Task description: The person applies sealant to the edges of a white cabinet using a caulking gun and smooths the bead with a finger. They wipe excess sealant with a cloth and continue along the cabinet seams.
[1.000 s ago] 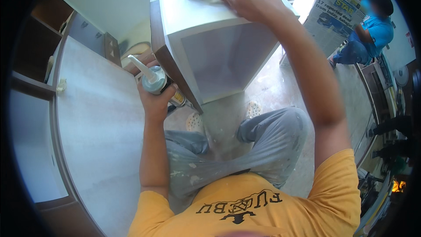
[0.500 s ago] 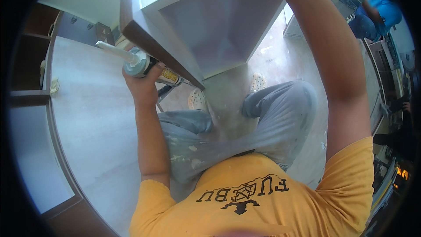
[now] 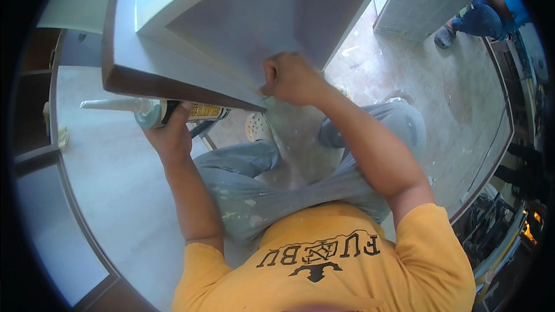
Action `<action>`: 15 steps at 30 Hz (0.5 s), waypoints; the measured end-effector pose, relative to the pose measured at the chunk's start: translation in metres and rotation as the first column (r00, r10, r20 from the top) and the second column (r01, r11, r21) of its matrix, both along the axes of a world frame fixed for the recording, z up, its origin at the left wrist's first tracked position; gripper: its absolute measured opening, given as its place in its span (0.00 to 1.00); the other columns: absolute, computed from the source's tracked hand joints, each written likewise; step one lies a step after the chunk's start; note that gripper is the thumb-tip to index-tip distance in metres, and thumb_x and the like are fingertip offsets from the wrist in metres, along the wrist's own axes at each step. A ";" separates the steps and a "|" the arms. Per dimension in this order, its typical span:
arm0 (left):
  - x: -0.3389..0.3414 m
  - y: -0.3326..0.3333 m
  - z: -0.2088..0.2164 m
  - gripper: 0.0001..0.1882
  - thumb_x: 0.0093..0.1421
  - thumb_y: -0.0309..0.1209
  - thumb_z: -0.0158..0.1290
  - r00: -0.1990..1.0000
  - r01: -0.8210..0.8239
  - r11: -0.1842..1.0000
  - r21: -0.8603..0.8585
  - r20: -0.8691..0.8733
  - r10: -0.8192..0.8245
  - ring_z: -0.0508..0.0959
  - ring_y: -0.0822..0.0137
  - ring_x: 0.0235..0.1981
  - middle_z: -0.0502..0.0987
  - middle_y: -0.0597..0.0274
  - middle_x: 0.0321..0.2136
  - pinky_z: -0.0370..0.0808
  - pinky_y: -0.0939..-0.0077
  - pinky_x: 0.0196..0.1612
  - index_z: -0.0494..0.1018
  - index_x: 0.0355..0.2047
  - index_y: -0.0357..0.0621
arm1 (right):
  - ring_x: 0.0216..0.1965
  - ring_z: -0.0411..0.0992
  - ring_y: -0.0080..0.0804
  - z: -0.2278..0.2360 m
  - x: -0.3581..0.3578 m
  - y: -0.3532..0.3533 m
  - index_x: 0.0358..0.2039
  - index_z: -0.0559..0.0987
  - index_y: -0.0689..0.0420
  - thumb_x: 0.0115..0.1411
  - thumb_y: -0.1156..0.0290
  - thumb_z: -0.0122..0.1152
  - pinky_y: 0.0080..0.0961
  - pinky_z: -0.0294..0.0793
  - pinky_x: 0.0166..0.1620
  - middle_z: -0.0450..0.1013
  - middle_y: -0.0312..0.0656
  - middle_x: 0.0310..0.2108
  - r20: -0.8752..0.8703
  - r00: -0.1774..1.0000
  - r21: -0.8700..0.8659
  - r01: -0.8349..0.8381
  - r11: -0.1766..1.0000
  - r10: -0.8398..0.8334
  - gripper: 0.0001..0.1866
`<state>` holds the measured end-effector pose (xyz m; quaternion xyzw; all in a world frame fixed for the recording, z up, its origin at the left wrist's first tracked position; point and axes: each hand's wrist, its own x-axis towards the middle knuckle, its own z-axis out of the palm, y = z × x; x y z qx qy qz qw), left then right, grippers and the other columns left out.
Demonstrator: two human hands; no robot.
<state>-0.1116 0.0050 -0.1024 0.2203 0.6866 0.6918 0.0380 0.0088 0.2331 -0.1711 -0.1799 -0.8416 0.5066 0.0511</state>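
Note:
My left hand point(image 3: 169, 140) is wrapped round a caulking gun with a sealant cartridge point(image 3: 205, 112), held at the left of the cabinet. Its long pale nozzle point(image 3: 110, 105) points left, away from the panel. In front of me stands a white cabinet point(image 3: 231, 40) with a dark brown edge strip point(image 3: 167, 88). My right hand point(image 3: 295, 79) is closed, its fingers curled at the near lower end of that strip. Whatever the fingers may pinch is hidden.
Brown-framed shelving point(image 3: 40, 104) lines the left side. A newsprint-covered panel point(image 3: 413, 6) stands at the upper right, with a person in blue point(image 3: 485, 17) beside it. Tools and clutter point(image 3: 491, 219) lie along the right. My shoe point(image 3: 257, 127) is just below the cabinet's edge.
My right hand has come down from beyond the top of the view to the strip's near end. My left hand and the caulking gun have shifted left and slightly nearer; the nozzle lies flatter.

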 end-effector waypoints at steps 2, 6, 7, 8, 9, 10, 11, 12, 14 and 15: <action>-0.002 0.000 0.000 0.32 0.51 0.15 0.59 0.999 0.040 0.998 0.042 0.008 -0.041 0.78 0.59 0.51 0.77 0.52 0.47 0.73 0.61 0.61 0.68 0.58 0.34 | 0.36 0.78 0.48 -0.075 -0.027 0.000 0.30 0.84 0.57 0.55 0.59 0.73 0.40 0.78 0.44 0.80 0.47 0.32 0.152 0.980 0.179 -0.158 0.971 0.131 0.14; -0.002 -0.004 -0.003 0.33 0.50 0.14 0.59 1.000 0.019 0.999 0.035 0.015 -0.020 0.78 0.58 0.52 0.77 0.52 0.48 0.73 0.60 0.61 0.67 0.59 0.34 | 0.33 0.78 0.37 -0.204 -0.059 -0.009 0.46 0.84 0.54 0.66 0.52 0.62 0.40 0.81 0.37 0.79 0.45 0.35 0.450 0.851 -0.391 -0.084 0.916 0.270 0.19; 0.001 -0.007 -0.005 0.33 0.50 0.14 0.59 0.999 0.002 1.000 0.027 0.034 -0.003 0.78 0.57 0.53 0.77 0.52 0.48 0.74 0.60 0.61 0.67 0.59 0.34 | 0.31 0.76 0.35 -0.231 -0.054 -0.027 0.47 0.83 0.54 0.67 0.53 0.61 0.40 0.80 0.36 0.78 0.44 0.33 0.472 0.865 -0.509 0.106 0.854 0.173 0.19; 0.000 -0.008 -0.008 0.33 0.50 0.13 0.58 0.999 -0.028 0.999 0.026 0.030 0.027 0.78 0.57 0.53 0.77 0.51 0.49 0.74 0.59 0.61 0.67 0.59 0.34 | 0.29 0.74 0.33 -0.253 -0.055 -0.043 0.48 0.82 0.53 0.68 0.53 0.59 0.40 0.80 0.34 0.77 0.44 0.31 0.492 0.868 -0.598 0.274 0.753 0.075 0.19; -0.001 -0.009 -0.011 0.34 0.51 0.12 0.58 0.997 -0.059 0.998 0.015 0.053 0.058 0.78 0.57 0.54 0.77 0.51 0.49 0.75 0.59 0.61 0.67 0.60 0.34 | 0.26 0.72 0.30 -0.272 -0.056 -0.059 0.49 0.81 0.53 0.69 0.53 0.57 0.40 0.80 0.33 0.76 0.43 0.29 0.567 0.824 -0.645 0.460 0.610 -0.022 0.18; 0.002 -0.013 -0.015 0.34 0.50 0.12 0.58 0.998 -0.054 0.998 -0.011 0.033 0.055 0.78 0.57 0.54 0.77 0.51 0.50 0.75 0.59 0.61 0.67 0.60 0.34 | 0.24 0.70 0.29 -0.289 -0.049 -0.079 0.49 0.81 0.52 0.69 0.55 0.58 0.39 0.79 0.32 0.74 0.41 0.28 0.570 0.821 -0.710 0.515 0.480 -0.038 0.17; 0.005 -0.018 -0.017 0.34 0.50 0.11 0.58 0.998 -0.063 0.998 -0.026 0.025 0.063 0.78 0.57 0.54 0.76 0.51 0.50 0.75 0.58 0.60 0.67 0.60 0.34 | 0.22 0.67 0.28 -0.300 -0.048 -0.093 0.49 0.81 0.52 0.69 0.56 0.59 0.38 0.78 0.31 0.72 0.39 0.26 0.608 0.792 -0.729 0.584 0.357 -0.055 0.16; 0.001 -0.018 -0.020 0.35 0.50 0.10 0.58 0.992 -0.119 0.993 -0.020 0.031 0.119 0.78 0.57 0.54 0.76 0.51 0.50 0.76 0.58 0.60 0.67 0.60 0.35 | 0.20 0.64 0.26 -0.307 -0.057 -0.094 0.49 0.81 0.52 0.68 0.58 0.60 0.38 0.78 0.30 0.70 0.37 0.25 0.626 0.776 -0.742 0.624 0.245 -0.078 0.15; 0.003 -0.024 -0.024 0.35 0.50 0.11 0.61 1.000 -0.024 0.999 0.023 0.018 0.023 0.79 0.58 0.54 0.77 0.52 0.51 0.76 0.57 0.60 0.68 0.60 0.36 | 0.21 0.62 0.26 -0.314 -0.057 -0.103 0.52 0.80 0.50 0.69 0.58 0.59 0.35 0.77 0.30 0.69 0.36 0.25 0.609 0.787 -0.772 0.617 0.151 -0.098 0.15; 0.002 -0.025 -0.025 0.35 0.50 0.11 0.62 0.999 -0.036 0.999 0.018 0.012 0.036 0.79 0.58 0.53 0.77 0.53 0.51 0.76 0.58 0.60 0.68 0.60 0.36 | 0.21 0.61 0.25 -0.312 -0.060 -0.101 0.53 0.80 0.50 0.70 0.59 0.58 0.34 0.76 0.31 0.68 0.36 0.24 0.647 0.754 -0.746 0.656 0.113 -0.109 0.15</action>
